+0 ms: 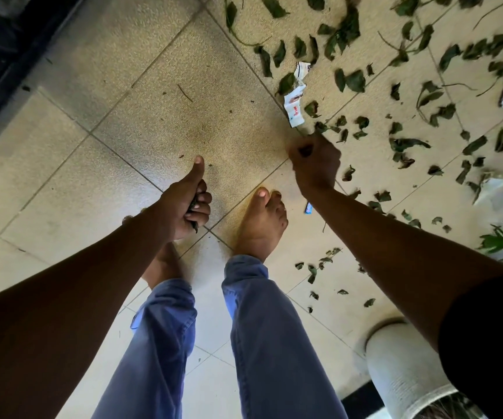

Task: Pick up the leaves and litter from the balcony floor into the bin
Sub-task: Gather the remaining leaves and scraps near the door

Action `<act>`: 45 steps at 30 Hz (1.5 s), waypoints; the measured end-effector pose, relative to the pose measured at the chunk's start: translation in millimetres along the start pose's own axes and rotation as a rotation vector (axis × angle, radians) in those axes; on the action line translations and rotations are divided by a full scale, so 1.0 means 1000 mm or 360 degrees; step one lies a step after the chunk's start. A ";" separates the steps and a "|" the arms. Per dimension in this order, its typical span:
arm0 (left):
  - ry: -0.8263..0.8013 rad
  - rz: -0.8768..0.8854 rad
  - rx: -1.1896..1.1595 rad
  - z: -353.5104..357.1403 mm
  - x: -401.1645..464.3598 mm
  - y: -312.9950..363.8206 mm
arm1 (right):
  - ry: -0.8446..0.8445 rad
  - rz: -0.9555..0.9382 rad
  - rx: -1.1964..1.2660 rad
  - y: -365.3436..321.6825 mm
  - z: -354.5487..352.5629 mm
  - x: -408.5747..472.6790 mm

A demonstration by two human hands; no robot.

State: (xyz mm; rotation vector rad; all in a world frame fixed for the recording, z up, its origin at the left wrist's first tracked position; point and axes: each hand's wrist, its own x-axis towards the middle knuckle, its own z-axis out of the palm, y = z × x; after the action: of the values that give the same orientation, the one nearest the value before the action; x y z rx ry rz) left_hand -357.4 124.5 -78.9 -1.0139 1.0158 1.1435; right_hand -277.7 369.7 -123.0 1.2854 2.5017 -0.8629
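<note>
Hands work low over beige floor tiles (159, 122). The left hand (183, 204), frame centre, clenches gathered leaves, likely storing them, thumb raised. The right hand (315, 164) curls around a leaf, seemingly plucking it. Leaves (356, 81) and a paper scrap (295, 108) litter the upper right; a white bin (401, 367) stands lower right.

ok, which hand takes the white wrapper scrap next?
Right. The right hand is close below the white wrapper scrap, though already gripping something dark. The left hand grips leaves, farther off.
</note>
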 end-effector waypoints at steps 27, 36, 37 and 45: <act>-0.0045 -0.0003 0.0044 -0.007 0.001 0.002 | -0.0023 -0.0122 -0.0268 0.016 -0.021 0.046; -0.0016 0.0008 0.0020 -0.015 -0.003 0.003 | 0.0137 -0.0425 -0.0381 -0.002 -0.033 0.062; -0.0010 0.0003 0.0017 -0.015 -0.003 0.003 | 0.0086 -0.0602 -0.0448 -0.004 -0.034 0.065; -0.0014 -0.0017 0.0023 -0.015 -0.006 -0.002 | -0.0153 -0.1014 -0.0807 -0.002 -0.028 0.083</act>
State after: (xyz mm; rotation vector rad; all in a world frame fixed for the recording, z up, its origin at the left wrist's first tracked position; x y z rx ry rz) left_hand -358.0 108.4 -76.5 -1.0010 1.0091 1.1297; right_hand -327.0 440.8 -134.6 0.2831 2.8135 -0.3171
